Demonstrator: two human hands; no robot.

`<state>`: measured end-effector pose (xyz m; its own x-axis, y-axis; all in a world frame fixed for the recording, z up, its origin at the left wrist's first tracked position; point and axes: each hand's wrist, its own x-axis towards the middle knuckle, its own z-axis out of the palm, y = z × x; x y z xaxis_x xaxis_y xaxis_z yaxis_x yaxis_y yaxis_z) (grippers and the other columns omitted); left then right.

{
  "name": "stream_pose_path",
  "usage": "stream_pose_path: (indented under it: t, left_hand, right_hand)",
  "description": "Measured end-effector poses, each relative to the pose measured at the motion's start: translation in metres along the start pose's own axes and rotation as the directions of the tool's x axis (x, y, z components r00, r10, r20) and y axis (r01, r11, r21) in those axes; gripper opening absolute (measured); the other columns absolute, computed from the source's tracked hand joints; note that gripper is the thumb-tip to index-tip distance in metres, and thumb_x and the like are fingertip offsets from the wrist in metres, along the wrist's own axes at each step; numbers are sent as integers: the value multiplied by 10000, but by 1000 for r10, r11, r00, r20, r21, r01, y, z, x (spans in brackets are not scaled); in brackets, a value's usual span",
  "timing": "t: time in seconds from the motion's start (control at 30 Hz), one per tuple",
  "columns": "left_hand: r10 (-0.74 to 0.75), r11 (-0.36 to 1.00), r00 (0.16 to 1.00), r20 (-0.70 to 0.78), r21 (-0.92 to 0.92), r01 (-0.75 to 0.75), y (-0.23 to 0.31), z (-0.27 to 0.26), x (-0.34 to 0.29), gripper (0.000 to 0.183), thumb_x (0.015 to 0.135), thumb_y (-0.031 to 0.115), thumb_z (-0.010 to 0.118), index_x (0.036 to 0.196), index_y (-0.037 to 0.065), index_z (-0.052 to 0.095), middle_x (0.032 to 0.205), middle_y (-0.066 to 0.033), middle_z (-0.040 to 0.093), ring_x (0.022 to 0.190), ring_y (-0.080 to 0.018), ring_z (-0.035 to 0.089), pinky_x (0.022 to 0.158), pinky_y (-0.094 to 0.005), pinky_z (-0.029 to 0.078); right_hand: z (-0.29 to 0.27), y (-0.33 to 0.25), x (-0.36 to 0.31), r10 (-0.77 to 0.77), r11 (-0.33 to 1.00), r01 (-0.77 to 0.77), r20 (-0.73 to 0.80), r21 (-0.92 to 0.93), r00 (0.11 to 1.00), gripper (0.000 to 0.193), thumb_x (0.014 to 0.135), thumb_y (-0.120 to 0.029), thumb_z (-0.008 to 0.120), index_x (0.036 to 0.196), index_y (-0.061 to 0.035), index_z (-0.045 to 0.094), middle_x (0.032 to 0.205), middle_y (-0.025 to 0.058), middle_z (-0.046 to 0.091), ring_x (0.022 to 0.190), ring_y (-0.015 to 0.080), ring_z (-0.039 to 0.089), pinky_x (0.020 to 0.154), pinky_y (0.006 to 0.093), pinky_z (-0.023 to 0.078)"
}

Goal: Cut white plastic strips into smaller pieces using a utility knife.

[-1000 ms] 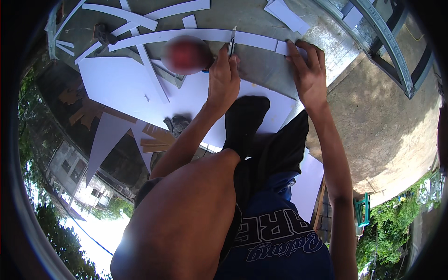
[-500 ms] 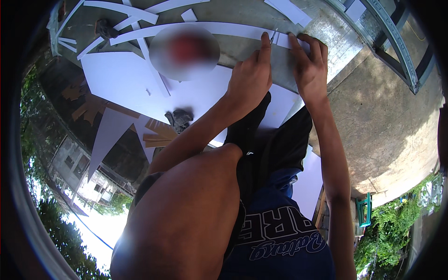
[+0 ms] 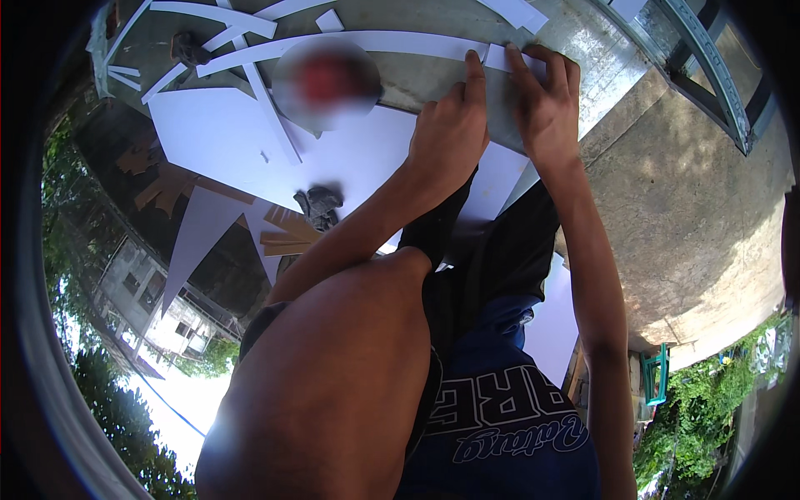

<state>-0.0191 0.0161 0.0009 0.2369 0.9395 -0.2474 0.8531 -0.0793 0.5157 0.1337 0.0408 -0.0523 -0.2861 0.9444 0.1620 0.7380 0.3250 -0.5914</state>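
A long, slightly curved white strip (image 3: 375,42) lies across the grey work surface at the top of the view, with a narrow gap or cut line near its right end. My left hand (image 3: 450,125) is by that line, index finger stretched with its tip at the strip's edge and the other fingers curled; what they hold is hidden. To the right of the line, my right hand (image 3: 546,104) presses the short end piece (image 3: 498,57) down with bent fingers, holding it against the surface.
Loose white strips (image 3: 217,18) cross at the far left near a dark lump (image 3: 190,50). A large white sheet (image 3: 208,125) carries a crumpled grey cloth (image 3: 318,207). A blurred round patch with red covers part of it. A metal frame (image 3: 708,75) stands at the far right.
The view has shifted slightly. A thin blade seen beside my left fingertip no longer shows clearly, and the strip's line looks like a gap. Both hands stay close to the same spot.
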Motion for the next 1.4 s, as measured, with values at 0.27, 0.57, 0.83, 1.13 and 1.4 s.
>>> stream_pose_path:
  t: [0.27,0.57,0.83,1.13,1.4]
  left_hand:
    - [8,999,1000,-24,44,-6,2,1,2,702,749,-41,622,1357,-211,315,826,-274,638,673,-407,674,598,-435,569]
    - [-75,997,996,54,-4,75,7,-3,1,710,743,-43,634,1357,-201,316,837,-265,652,691,-406,678,635,-445,575]
    - [-144,989,978,149,12,144,9,-2,-24,658,784,-14,616,1350,-191,331,803,-259,642,690,-402,671,642,-464,565]
    - [0,999,988,-154,43,6,-13,-7,-29,546,837,15,593,1361,-3,444,811,-160,618,642,-356,653,601,-432,571]
    - [36,997,995,-88,72,-29,-24,8,-41,464,841,105,648,1289,77,531,978,-93,563,914,-261,642,696,-423,579]
  right_hand:
    - [1,0,0,28,998,-29,3,55,1000,632,648,83,630,1249,-113,652,1196,114,566,1086,334,508,926,418,492]
    - [6,2,1,19,1000,-19,-15,-16,1000,627,659,55,644,1256,-136,653,1170,94,550,1019,323,481,896,405,486]
    - [7,2,0,-16,996,12,-48,-88,999,536,719,15,596,1229,-139,655,1139,93,549,990,324,512,809,379,537]
    - [-23,9,14,4,974,43,-203,223,979,382,759,-2,694,1131,-86,697,1090,106,640,984,317,594,817,396,518]
    - [-43,-14,78,-124,992,116,-228,-47,966,443,735,-41,757,1159,0,634,1115,171,626,1042,356,597,887,419,482]
